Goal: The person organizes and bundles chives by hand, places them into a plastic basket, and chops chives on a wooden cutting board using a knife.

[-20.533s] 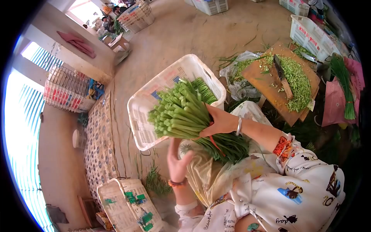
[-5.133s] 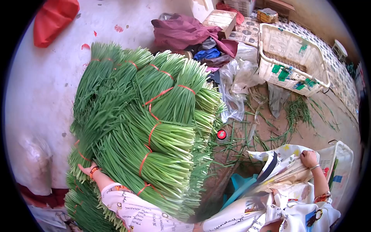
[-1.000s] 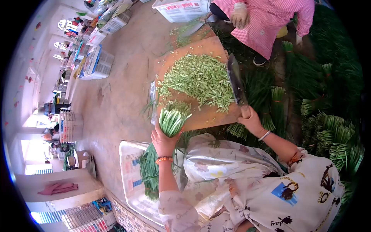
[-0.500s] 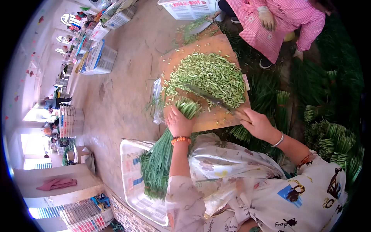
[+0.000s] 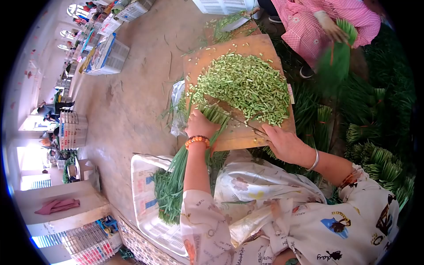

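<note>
My left hand (image 5: 201,125) is closed around a bunch of long green stalks (image 5: 174,165), pressing its cut end onto a wooden chopping board (image 5: 240,142). The leafy ends trail down over a white plastic crate (image 5: 140,190). In my right hand (image 5: 285,145) is the handle of a knife (image 5: 249,126). Its blade is turned edge-on and reaches left across the stalk ends, close to my left fingers. A broad heap of short chopped stalk pieces (image 5: 247,84) covers the far part of the board.
Across from me, a person in a pink checked smock (image 5: 304,31) holds a blurred green bunch (image 5: 335,59) in a gloved hand. Tied bundles (image 5: 375,161) lie on the right. Another knife (image 5: 234,24) rests beyond my board. White crates (image 5: 110,59) stand on the floor at left.
The knife has moved from beside the heap to the stalk ends, its blade turning edge-on. My left hand has shifted slightly up and left. The co-worker has lifted a green bunch.
</note>
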Tool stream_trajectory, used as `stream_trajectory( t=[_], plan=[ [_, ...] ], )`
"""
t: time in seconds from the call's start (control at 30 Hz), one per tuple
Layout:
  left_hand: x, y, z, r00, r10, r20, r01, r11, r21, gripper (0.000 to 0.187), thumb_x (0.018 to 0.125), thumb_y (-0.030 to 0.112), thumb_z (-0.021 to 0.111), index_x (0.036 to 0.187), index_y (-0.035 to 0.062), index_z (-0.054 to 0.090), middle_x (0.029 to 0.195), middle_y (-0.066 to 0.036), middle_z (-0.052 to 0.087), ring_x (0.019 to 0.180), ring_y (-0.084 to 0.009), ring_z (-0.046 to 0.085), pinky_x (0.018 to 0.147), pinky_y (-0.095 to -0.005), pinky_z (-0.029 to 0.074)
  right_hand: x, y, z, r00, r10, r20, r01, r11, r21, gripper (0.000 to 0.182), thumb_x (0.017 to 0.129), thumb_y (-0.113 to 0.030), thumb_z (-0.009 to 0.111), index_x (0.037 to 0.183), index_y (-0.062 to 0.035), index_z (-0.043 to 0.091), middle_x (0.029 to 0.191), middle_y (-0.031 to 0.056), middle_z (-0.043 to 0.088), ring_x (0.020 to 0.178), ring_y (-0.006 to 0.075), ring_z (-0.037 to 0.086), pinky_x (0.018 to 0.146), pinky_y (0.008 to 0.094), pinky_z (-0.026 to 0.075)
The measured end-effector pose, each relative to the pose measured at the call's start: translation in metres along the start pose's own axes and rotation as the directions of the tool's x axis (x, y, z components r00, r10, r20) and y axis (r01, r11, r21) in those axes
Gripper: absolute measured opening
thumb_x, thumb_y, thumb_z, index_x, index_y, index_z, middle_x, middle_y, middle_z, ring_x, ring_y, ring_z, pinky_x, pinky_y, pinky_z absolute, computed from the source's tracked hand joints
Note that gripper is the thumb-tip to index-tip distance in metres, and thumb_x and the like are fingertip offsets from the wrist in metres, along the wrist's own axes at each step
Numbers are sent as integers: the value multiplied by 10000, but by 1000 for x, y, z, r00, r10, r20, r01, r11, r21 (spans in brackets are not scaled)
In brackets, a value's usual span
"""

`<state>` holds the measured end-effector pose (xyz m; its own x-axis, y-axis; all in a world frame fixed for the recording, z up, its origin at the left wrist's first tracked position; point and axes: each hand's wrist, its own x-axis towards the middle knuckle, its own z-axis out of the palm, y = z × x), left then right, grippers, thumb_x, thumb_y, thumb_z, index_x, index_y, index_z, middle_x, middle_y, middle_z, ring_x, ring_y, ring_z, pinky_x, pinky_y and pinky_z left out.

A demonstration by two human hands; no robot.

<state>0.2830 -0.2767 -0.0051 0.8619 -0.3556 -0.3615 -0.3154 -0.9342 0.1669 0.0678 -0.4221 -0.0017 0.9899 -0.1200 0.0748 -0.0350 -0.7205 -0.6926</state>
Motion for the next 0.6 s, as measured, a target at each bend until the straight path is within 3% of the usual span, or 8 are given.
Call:
stream_trajectory(
  t=[0.07, 0.17, 0.27, 0.37, 0.6],
  plan=[
    [-4, 1, 6, 993, 21, -118, -6, 992, 123, 726, 508, 361, 726, 1055, 21, 390, 1030, -127, 522, 932, -307, 531, 808, -434, 422, 3, -3, -1, 993, 62, 96, -55, 995, -81, 347, 768, -88, 481, 1065, -4, 322, 822, 230, 502, 678, 383, 541, 557, 451, 445],
    [-1, -5, 19, 959, 161, -232, -133, 983, 129, 698, 522, 370, 718, 1027, 12, 395, 1011, -129, 508, 919, -317, 530, 778, -417, 443, 11, 0, -7, 971, 122, 204, -110, 991, -72, 294, 784, -118, 477, 1004, -6, 318, 716, 223, 519, 637, 389, 541, 537, 464, 437],
    [3, -2, 17, 981, 148, -125, -142, 989, 51, 716, 505, 350, 738, 1005, -25, 389, 946, -209, 535, 885, -357, 536, 763, -400, 454, 20, 3, -9, 927, 203, 315, -195, 979, -56, 251, 802, -144, 465, 945, 1, 318, 637, 213, 523, 613, 393, 540, 532, 469, 430],
    [1, 2, 15, 976, 165, -140, -146, 980, 135, 588, 554, 348, 693, 930, 1, 402, 917, -153, 526, 870, -307, 540, 693, -367, 482, 31, 0, -16, 887, 247, 391, -247, 968, -52, 242, 809, -159, 463, 903, 9, 318, 629, 223, 522, 608, 392, 541, 526, 471, 421],
    [5, -1, 14, 968, 219, -121, -203, 970, 132, 487, 573, 289, 661, 886, 5, 419, 880, -158, 533, 840, -319, 543, 682, -381, 479, 60, 7, -2, 872, 229, 433, -267, 963, 27, 246, 818, -158, 451, 904, 36, 326, 633, 230, 520, 593, 388, 538, 525, 464, 415]
  ],
)
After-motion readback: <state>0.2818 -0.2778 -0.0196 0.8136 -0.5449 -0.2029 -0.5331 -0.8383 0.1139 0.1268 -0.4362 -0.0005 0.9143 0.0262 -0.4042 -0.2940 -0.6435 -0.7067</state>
